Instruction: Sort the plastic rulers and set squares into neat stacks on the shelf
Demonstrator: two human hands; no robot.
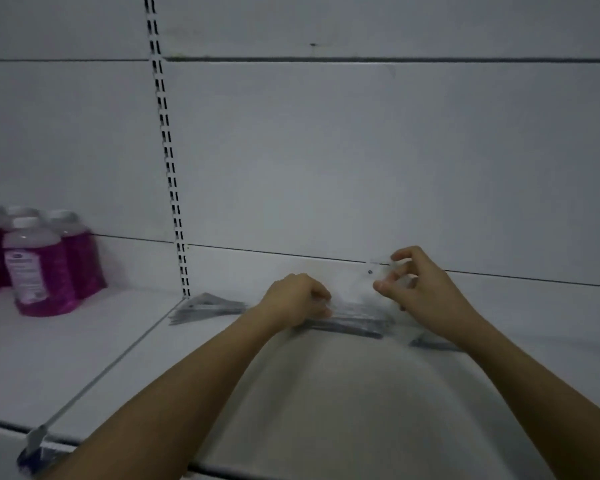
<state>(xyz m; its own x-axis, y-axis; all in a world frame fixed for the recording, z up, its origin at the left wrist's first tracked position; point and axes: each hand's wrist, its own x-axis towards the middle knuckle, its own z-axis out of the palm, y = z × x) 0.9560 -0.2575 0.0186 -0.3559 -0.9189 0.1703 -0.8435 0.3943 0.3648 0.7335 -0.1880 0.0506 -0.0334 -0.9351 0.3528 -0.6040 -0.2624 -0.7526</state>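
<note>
Bottles (45, 265) stand left of the set squares (208, 308) on the shelf (84, 344).

Clear rulers (352, 303) between hands blurred, count unclear; pink bottles (45, 268) possibly cut off at left edge.

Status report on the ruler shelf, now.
Left hand grips middle ruler stack. Right hand pinches a clear ruler above it. Second stack at left. Nothing blocking.
</note>
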